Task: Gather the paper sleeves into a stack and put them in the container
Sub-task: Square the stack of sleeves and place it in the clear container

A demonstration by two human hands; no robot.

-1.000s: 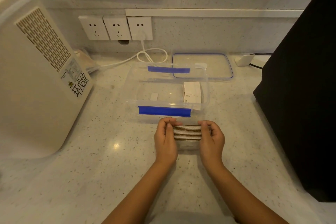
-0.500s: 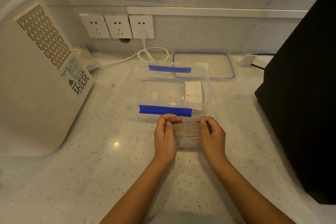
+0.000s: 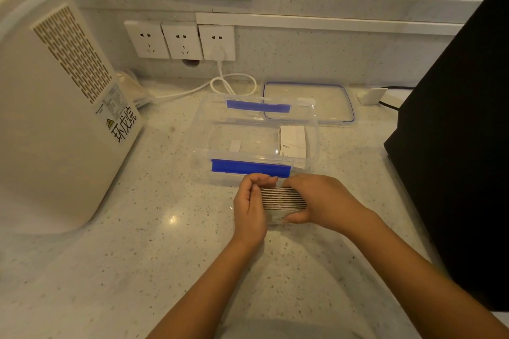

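A stack of paper sleeves (image 3: 282, 198) stands on edge on the counter, its ribbed edges facing up. My left hand (image 3: 249, 205) presses its left end and my right hand (image 3: 321, 201) wraps over its right end, thumb on the front face. Just behind the hands sits a clear plastic container (image 3: 203, 129) with blue clips, open. A few white sleeves (image 3: 293, 142) lean inside its right end.
The container's clear lid (image 3: 330, 102) lies behind it on the right. A large white appliance (image 3: 55, 107) stands at the left, a black box (image 3: 462, 146) at the right. Wall sockets (image 3: 181, 40) and a white cable (image 3: 220, 85) are behind.
My right hand has shifted left and curled further over the stack's top and front. The left hand has kept its place at the stack's left end.
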